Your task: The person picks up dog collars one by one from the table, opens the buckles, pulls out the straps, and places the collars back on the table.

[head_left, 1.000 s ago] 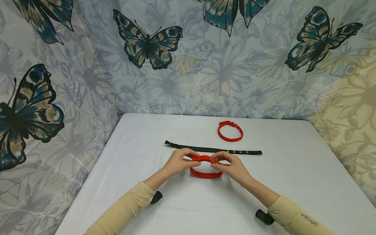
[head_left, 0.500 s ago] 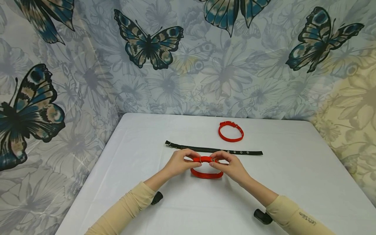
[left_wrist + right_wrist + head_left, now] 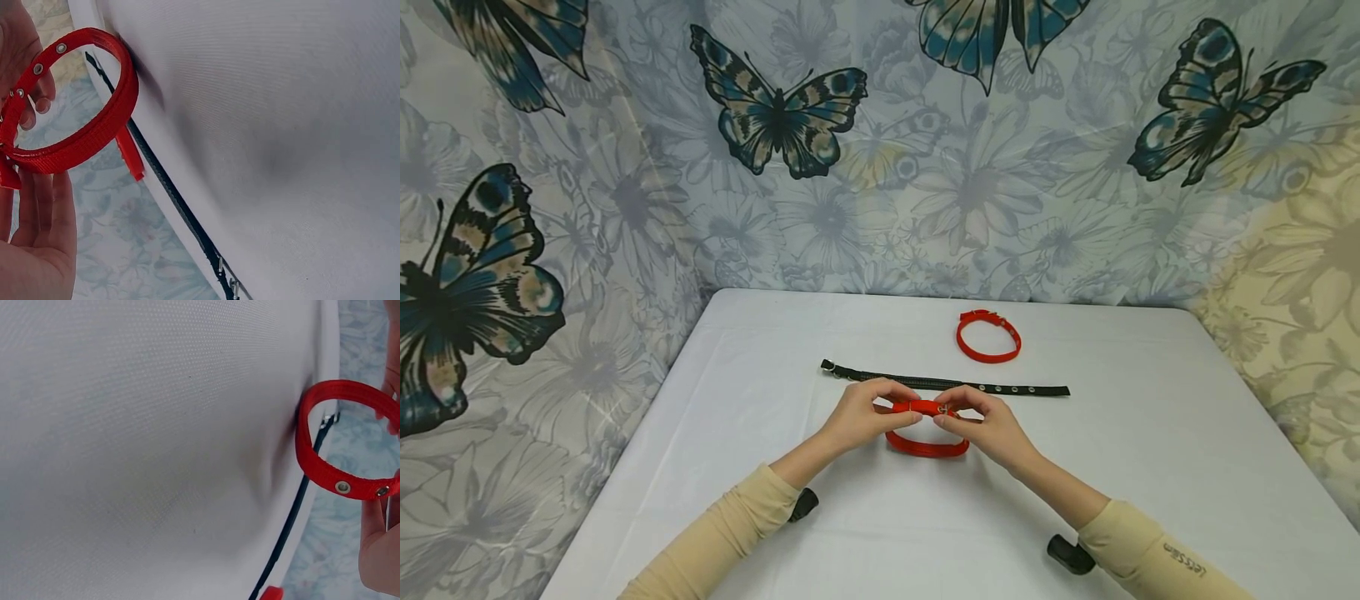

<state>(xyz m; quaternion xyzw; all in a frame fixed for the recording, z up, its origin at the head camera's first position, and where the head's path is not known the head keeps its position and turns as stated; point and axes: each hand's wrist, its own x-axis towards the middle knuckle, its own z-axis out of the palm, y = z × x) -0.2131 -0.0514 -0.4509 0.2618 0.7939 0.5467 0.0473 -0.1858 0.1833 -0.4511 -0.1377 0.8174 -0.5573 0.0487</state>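
Note:
A red collar (image 3: pixel 927 449) with metal eyelets forms a closed loop between both hands, its buckle side raised toward the person's fingers. The left hand (image 3: pixel 859 414) pinches the strap left of the buckle between thumb and fingers. On the buckle's right, the right hand (image 3: pixel 988 423) pinches the collar. In the left wrist view the collar (image 3: pixel 94 134) shows its round loop and a row of eyelets. Two eyelets of the same collar (image 3: pixel 325 475) face the right wrist view, where the fingers are partly cut off by the frame edge.
Just behind the hands a black collar (image 3: pixel 947 383) lies stretched out straight across the white table (image 3: pixel 760 333). Farther back, a second red collar (image 3: pixel 988 358) rests buckled in a ring. A flowered cloth with butterflies (image 3: pixel 778 117) hangs behind the table.
The left thumb and fingers have slid slightly right along the strap toward the buckle. The right hand stays almost in place, and the other collars have not moved.

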